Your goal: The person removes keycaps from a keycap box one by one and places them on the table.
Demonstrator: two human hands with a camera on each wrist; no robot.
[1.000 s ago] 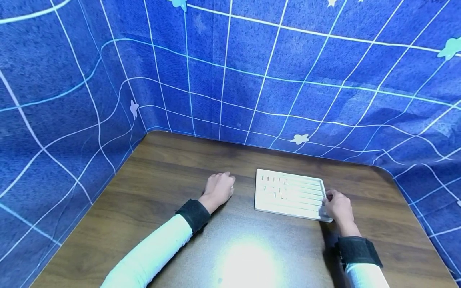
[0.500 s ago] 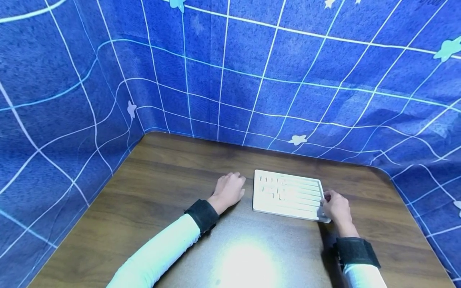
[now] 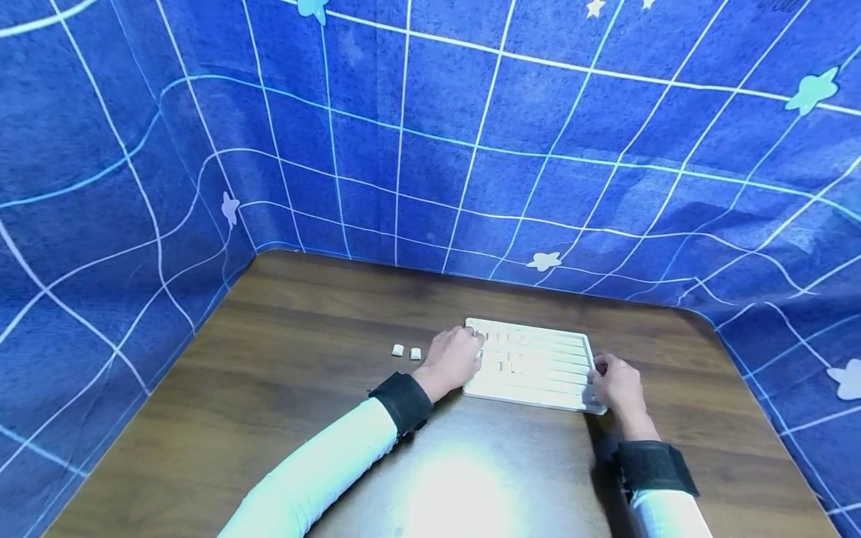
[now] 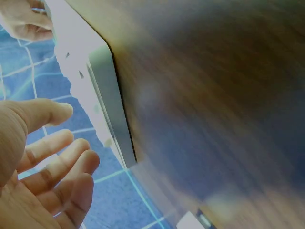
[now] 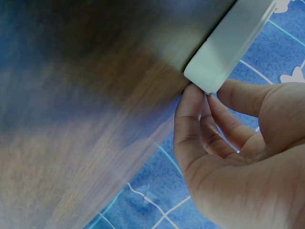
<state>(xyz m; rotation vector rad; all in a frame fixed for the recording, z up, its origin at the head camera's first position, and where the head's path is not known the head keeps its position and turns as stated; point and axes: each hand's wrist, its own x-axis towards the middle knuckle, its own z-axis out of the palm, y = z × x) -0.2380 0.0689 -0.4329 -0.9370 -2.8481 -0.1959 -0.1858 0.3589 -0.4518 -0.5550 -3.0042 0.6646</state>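
A shallow white tray (image 3: 568,373) with long parallel slots lies on the wooden table. Small pale pieces (image 3: 506,366) stand in its left part; glare blurs their details. My left hand (image 3: 454,359) hovers at the tray's left edge. In the left wrist view its thumb stands apart from loosely bent fingers (image 4: 57,148), with nothing between them. At the right end, my right hand (image 3: 619,385) grips the tray's edge between thumb and fingers, also seen in the right wrist view. Two small white square pieces (image 3: 397,350) (image 3: 415,353) lie left of my left hand.
The brown wooden table (image 3: 303,321) extends around the tray. Blue curtain cloth (image 3: 430,149) with white lines and stars hangs along its back and sides. A bright light reflection falls on the table in front of the tray.
My left hand has moved right across the table to the tray's left edge. Two white square pieces now show where it was. My right hand stays on the tray's right end.
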